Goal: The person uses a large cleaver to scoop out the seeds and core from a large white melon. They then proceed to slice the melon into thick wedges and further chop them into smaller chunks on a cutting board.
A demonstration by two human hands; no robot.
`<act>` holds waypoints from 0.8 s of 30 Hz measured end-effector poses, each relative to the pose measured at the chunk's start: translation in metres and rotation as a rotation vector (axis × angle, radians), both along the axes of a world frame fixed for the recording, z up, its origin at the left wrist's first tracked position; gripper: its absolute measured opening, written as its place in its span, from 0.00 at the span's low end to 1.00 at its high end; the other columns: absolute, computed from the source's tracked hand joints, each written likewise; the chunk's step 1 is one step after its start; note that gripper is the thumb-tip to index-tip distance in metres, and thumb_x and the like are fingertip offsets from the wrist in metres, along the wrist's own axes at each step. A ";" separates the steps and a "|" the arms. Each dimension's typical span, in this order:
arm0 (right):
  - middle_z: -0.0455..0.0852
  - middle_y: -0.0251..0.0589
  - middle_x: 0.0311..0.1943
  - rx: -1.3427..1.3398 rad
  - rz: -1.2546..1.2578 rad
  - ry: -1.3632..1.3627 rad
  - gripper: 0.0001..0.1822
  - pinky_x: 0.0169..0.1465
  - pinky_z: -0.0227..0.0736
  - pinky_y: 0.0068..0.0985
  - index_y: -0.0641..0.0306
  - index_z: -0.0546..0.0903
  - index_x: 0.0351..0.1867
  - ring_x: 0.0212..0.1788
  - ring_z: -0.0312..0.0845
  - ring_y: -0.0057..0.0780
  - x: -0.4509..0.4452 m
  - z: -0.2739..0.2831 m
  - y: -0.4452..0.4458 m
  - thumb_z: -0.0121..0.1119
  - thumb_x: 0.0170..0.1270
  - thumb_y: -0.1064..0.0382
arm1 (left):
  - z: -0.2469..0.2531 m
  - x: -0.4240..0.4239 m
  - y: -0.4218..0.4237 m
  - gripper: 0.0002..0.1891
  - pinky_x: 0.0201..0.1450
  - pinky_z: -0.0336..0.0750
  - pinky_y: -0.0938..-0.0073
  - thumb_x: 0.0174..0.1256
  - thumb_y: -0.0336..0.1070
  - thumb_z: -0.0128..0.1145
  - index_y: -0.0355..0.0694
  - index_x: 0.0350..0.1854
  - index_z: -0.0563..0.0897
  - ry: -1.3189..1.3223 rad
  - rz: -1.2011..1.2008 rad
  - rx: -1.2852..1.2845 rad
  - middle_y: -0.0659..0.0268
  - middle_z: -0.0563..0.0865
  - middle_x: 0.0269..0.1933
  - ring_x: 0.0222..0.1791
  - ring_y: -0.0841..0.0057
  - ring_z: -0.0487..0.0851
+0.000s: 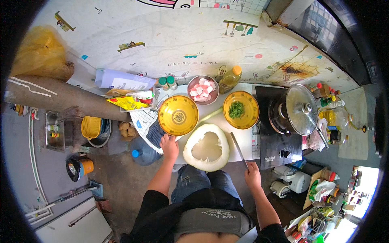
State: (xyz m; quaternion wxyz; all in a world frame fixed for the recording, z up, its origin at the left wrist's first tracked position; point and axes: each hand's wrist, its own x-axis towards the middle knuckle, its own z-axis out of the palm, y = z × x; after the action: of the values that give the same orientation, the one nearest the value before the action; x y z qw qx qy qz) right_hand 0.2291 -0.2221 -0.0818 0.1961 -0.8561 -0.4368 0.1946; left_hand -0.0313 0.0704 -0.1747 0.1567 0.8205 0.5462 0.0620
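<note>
My left hand [169, 147] grips the near rim of a yellow patterned bowl [178, 104], which has nothing in it but a printed emblem on its bottom. In my right hand [253, 175] is a kitchen knife [238, 148], its blade pointing away from me above the right side of the white cutting board [209, 119]. Between my hands lies a thick ring of pale melon [190, 150], probably winter melon, with a hollow middle. Behind it rests a pale green strip [212, 115]. A second yellow bowl [255, 111] holds chopped green herbs [236, 109].
Pink-and-white cubes fill a metal bowl [216, 98] by the wall, beside an oil bottle [228, 82] and two green-capped shakers [171, 82]. At right, a glass-lidded pan [301, 109] stands on the black gas stove [267, 152]. Seasoning packets [129, 103] lie in a left-hand tray. A water jug [146, 153] stands below.
</note>
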 end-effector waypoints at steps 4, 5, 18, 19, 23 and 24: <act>0.77 0.53 0.40 -0.017 -0.010 0.008 0.20 0.46 0.73 0.36 0.69 0.79 0.49 0.43 0.76 0.51 -0.003 0.000 0.006 0.50 0.51 0.75 | 0.000 -0.007 0.006 0.16 0.51 0.66 0.55 0.52 0.33 0.62 0.46 0.46 0.79 -0.015 -0.064 0.014 0.62 0.74 0.47 0.52 0.60 0.71; 0.77 0.53 0.41 -0.018 -0.008 0.006 0.20 0.46 0.73 0.36 0.69 0.79 0.49 0.43 0.75 0.51 -0.003 -0.001 0.006 0.50 0.51 0.76 | 0.001 -0.009 0.005 0.16 0.51 0.66 0.54 0.52 0.33 0.61 0.46 0.46 0.79 -0.023 -0.070 0.006 0.63 0.75 0.46 0.51 0.60 0.72; 0.77 0.54 0.43 0.053 -0.021 0.074 0.21 0.47 0.73 0.37 0.70 0.78 0.49 0.44 0.75 0.52 0.000 -0.011 0.018 0.50 0.51 0.75 | 0.041 -0.097 -0.012 0.13 0.44 0.68 0.53 0.60 0.33 0.55 0.43 0.48 0.78 -0.128 -0.062 -0.104 0.60 0.81 0.38 0.43 0.57 0.79; 0.77 0.54 0.43 0.064 -0.011 0.057 0.21 0.47 0.73 0.37 0.70 0.78 0.49 0.44 0.75 0.52 0.002 -0.013 0.017 0.50 0.51 0.75 | 0.051 -0.102 -0.015 0.12 0.44 0.68 0.53 0.60 0.33 0.55 0.43 0.47 0.78 -0.138 -0.053 -0.114 0.60 0.81 0.38 0.43 0.57 0.79; 0.77 0.54 0.43 0.026 -0.026 0.097 0.21 0.49 0.73 0.38 0.70 0.78 0.49 0.45 0.75 0.52 0.003 -0.008 0.019 0.50 0.50 0.75 | 0.078 -0.133 -0.022 0.11 0.43 0.67 0.55 0.62 0.32 0.54 0.41 0.46 0.78 -0.205 -0.050 -0.105 0.58 0.81 0.37 0.43 0.56 0.78; 0.77 0.54 0.43 0.029 -0.033 0.098 0.21 0.49 0.73 0.38 0.70 0.78 0.49 0.45 0.75 0.52 0.002 -0.010 0.018 0.50 0.50 0.75 | 0.086 -0.135 -0.020 0.10 0.43 0.67 0.56 0.62 0.32 0.54 0.40 0.45 0.78 -0.229 -0.061 -0.097 0.58 0.80 0.37 0.42 0.56 0.78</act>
State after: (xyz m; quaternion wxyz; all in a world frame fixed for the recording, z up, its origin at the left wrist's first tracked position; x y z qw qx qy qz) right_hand 0.2315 -0.2044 -0.0917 0.2327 -0.8498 -0.4152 0.2264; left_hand -0.1665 0.0506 -0.0888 0.2595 0.8156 0.5020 0.1242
